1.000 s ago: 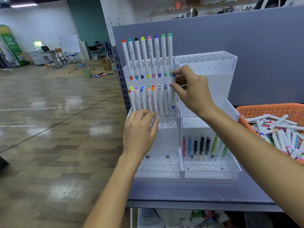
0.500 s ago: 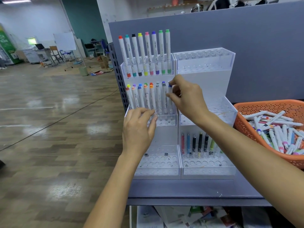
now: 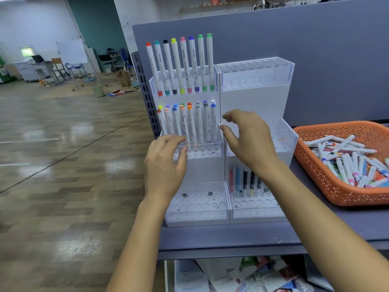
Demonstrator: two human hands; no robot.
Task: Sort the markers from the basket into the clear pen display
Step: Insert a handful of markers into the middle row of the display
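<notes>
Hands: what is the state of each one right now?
Left hand: open, fingertips touching the clear pen display, holding nothing.
Right hand: open, empty, beside the blue-capped marker.

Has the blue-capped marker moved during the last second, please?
Yes: the blue-capped marker went down into the clear display, level with neighbouring markers; the right hand released it.

A head-worn camera is looking forward and down, close on the pen display (image 3: pixel 252 98) mid-frame. The basket (image 3: pixel 315 171) is running off the right edge.
</notes>
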